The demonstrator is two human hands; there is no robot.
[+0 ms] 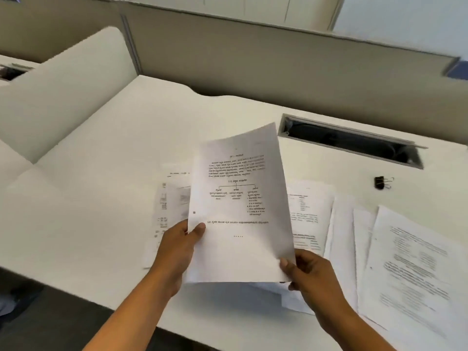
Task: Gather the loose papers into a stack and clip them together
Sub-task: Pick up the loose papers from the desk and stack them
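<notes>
I hold a printed sheet [240, 206] up above the white desk [101, 173], tilted toward me. My left hand [181, 247] pinches its left edge with the thumb on top. My right hand [309, 274] pinches its lower right corner. Whether more than one sheet is in my grip I cannot tell. Several loose papers lie flat on the desk: some under the held sheet at the left [169, 206], some spread out to the right [405, 262]. A black binder clip [381, 182] lies on the desk beyond the right-hand papers, apart from both hands.
An open cable slot [352, 141] is cut into the desk at the back right. A beige partition wall [253, 62] runs behind the desk, and a white side divider [63, 92] stands at the left. The desk's front edge crosses under my forearms.
</notes>
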